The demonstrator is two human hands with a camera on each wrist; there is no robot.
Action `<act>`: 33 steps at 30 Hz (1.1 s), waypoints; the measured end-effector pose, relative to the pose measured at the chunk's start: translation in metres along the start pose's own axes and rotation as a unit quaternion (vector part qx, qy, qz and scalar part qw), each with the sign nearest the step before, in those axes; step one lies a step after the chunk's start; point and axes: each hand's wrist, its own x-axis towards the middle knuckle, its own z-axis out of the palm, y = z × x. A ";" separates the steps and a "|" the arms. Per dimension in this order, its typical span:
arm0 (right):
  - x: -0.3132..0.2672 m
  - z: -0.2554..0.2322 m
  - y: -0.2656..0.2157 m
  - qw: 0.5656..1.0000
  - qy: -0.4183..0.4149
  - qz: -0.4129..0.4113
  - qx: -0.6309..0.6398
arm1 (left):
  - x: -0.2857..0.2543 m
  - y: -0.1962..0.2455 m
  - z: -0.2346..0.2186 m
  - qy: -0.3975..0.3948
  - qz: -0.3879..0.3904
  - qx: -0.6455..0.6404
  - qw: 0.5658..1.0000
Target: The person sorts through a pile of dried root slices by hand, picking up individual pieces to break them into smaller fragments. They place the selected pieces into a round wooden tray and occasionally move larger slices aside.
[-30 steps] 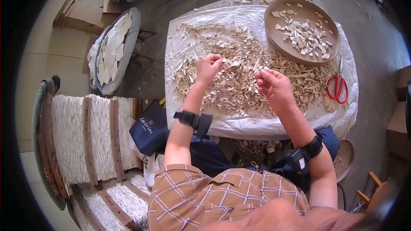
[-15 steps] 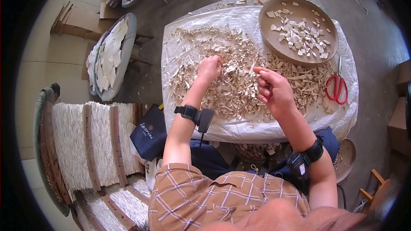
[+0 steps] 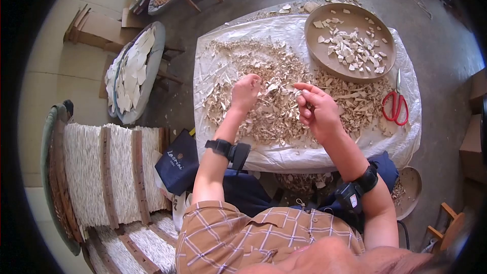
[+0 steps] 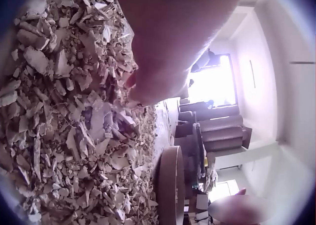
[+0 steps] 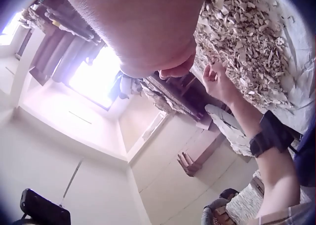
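A broad heap of pale, brittle-looking broken flakes [image 3: 274,116] covers the table's white plastic sheet. My left hand [image 3: 246,93] is low over the heap with its fingers bent inward. Its fingertips are partly hidden, and I cannot tell what is between them. To its right, my right hand [image 3: 318,111] pinches a small pale flake [image 3: 298,92] between thumb and forefinger, the other fingers curled. Both hands are close together, apart from each other. A round brown tray [image 3: 317,63] with larger white pieces [image 3: 355,45] stands at the back right.
Red-handled scissors [image 3: 395,107] lie at the table's right side. Racks packed with white slices [image 3: 83,172] stand at the left, near a dark blue bag [image 3: 177,162]. A round tray of white sheets [image 3: 134,73] leans farther back. Another bowl [image 3: 412,190] sits below the table's right edge.
My right hand has moved slightly left, closer to my left hand, its forefinger straightening and bending again. The left hand stays over the heap, turning a little. The head view has shifted slightly.
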 end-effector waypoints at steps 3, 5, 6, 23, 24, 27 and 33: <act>-0.002 0.003 0.002 0.997 -0.023 -0.010 -0.078 | -0.007 0.016 -0.024 -0.001 -0.150 -0.384 0.911; 0.000 0.007 0.007 0.987 -0.024 -0.036 -0.154 | -0.020 0.045 -0.050 -0.007 -0.172 -0.457 0.873; 0.003 0.009 0.011 0.972 -0.025 -0.063 -0.227 | -0.028 0.061 -0.066 -0.013 -0.190 -0.526 0.829; 0.012 0.028 0.048 0.823 -0.064 -0.233 -0.514 | -0.072 0.062 -0.079 -0.025 -0.192 -0.581 0.791; 0.013 0.028 0.048 0.822 -0.065 -0.229 -0.517 | -0.072 0.063 -0.081 -0.024 -0.196 -0.583 0.788; 0.013 0.029 0.047 0.840 -0.078 -0.225 -0.488 | -0.071 0.064 -0.087 -0.010 -0.207 -0.585 0.784; 0.013 0.020 0.046 0.794 -0.097 -0.242 -0.549 | -0.071 0.067 -0.088 -0.053 -0.153 -0.440 0.883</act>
